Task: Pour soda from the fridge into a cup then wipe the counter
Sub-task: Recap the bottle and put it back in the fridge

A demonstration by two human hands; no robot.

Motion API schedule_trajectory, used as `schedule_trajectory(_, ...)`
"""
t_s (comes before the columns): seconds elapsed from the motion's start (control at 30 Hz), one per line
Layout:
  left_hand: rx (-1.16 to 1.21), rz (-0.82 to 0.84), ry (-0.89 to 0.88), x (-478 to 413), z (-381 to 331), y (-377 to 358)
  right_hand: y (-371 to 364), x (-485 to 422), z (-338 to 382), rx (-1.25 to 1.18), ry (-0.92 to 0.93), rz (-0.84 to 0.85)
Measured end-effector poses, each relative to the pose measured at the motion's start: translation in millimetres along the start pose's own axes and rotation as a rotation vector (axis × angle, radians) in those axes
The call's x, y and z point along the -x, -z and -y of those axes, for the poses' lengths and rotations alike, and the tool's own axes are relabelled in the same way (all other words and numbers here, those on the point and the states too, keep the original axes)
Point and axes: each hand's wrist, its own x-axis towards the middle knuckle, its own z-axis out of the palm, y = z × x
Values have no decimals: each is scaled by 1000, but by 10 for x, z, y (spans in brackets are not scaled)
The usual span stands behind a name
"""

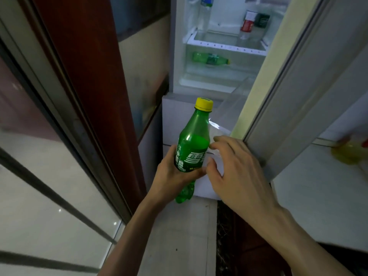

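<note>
Before fridge (199,82), "雪"-labelled bottle (194,144) within left hand (171,176)

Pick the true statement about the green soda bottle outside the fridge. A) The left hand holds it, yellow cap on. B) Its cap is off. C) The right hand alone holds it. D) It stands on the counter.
A: the left hand grips the green bottle round its label, yellow cap in place; the right hand is open beside it.

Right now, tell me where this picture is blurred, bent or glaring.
Head view: the soda bottle in the left hand is sharp; the yellow object at the right edge is blurred; the wide lens bows the left door frame; the fridge interior is bright, the surroundings dim; glints dot the glossy panel.
</note>
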Motion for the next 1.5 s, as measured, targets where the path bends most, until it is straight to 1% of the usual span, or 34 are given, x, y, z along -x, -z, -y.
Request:
schedule_trajectory(0.1,-23,27,-25,-38,-36,-131,59,85,-68,11,-37,-44)
schedule_trajectory(0.23,-49,56,-32,-103,-44,-288,127,120,-206,-13,-92,-46)
schedule_trajectory(0.43,-120,60,-15,-180,27,-514,121,183,-460,32,-151,22)
schedule_trajectory(0.57,-163,109,1,-220,57,-673,166,220,-615,97,-170,9)
schedule_trajectory(0.77,-147,129,-10,-288,11,-899,285,262,-782,94,-234,45)
schedule_trajectory(0.93,-233,169,-43,-345,-32,-1040,377,266,-976,85,-327,143)
schedule_trajectory(1.07,-221,210,-59,-419,-93,-1181,433,232,-1095,52,-362,158)
schedule_trajectory(1.23,-179,222,-89,-506,-197,-1277,454,132,-1202,30,-356,138)
schedule_trajectory(1.3,-190,217,-101,-590,-226,-1269,456,36,-1239,17,-358,104)
schedule_trajectory(1.5,-257,151,-110,-887,-298,-1137,417,-303,-1218,-133,-320,29)
